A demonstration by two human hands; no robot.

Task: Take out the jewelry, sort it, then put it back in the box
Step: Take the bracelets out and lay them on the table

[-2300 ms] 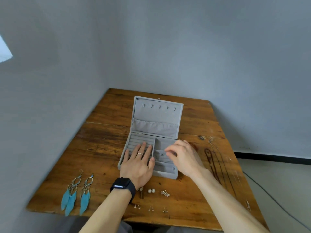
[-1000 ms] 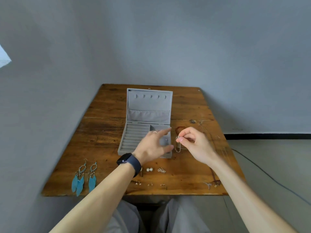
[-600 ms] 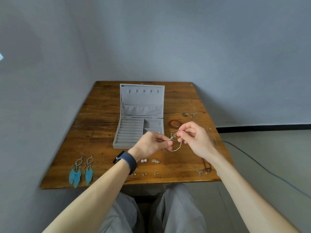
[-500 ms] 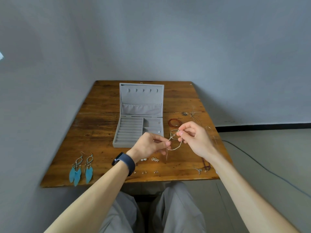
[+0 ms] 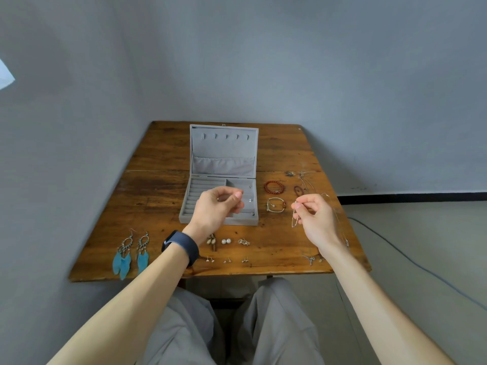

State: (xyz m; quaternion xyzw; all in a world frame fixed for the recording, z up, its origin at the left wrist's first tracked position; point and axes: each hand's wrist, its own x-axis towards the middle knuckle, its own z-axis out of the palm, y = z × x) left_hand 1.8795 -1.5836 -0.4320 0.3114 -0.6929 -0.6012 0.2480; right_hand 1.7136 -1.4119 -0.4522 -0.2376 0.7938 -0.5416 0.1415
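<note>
Above the desk (image 5: 158,196), right of the jewelry box (image 5: 224,146), the right hand (image 5: 315,218) pinches a thin dangling chain (image 5: 293,221). The left hand (image 5: 214,210) hovers over the box, curled around nothing.

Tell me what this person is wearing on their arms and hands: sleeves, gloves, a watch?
Both forearms are bare as far as the view shows, with no sleeves and no gloves. The left hand has a dark, wide-banded watch strapped round its wrist. The right hand and its wrist wear nothing that I can make out.
</note>
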